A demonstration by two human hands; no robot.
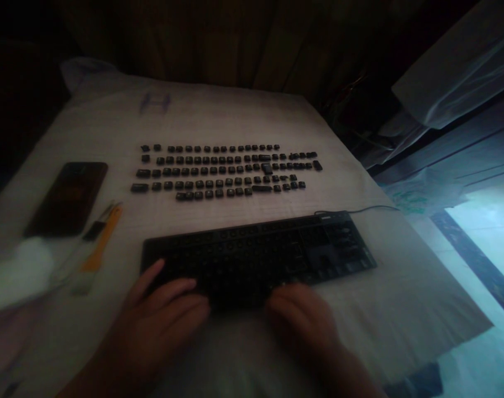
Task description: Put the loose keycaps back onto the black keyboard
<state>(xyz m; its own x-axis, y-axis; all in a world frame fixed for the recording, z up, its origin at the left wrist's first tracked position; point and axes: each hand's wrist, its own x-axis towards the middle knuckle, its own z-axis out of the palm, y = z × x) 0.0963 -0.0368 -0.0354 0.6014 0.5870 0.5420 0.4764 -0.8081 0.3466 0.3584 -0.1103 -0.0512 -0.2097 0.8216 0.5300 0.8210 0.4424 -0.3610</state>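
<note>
A black keyboard [235,257] lies on the cloth, its near part dark and its key sockets appearing bare. My left hand [164,320] rests on its near left corner, fingers stretched out and slightly apart over the frame. At the near edge, right of the middle, my right hand [304,318] has its fingers curled together against the keyboard; whatever they hold, if anything, is hidden and blurred. Beyond the keyboard, loose black keycaps [210,171] are laid out in several rows, with a wider keycap [262,188] in the nearest row.
On the left lie a dark phone [67,199], an orange-handled tool [103,237] with a pale flat end and a thin dark tool [95,229] beside it. White wadded material [22,271] sits at the left edge. The keyboard's cable [372,208] runs off to the right over the white tablecloth [231,116].
</note>
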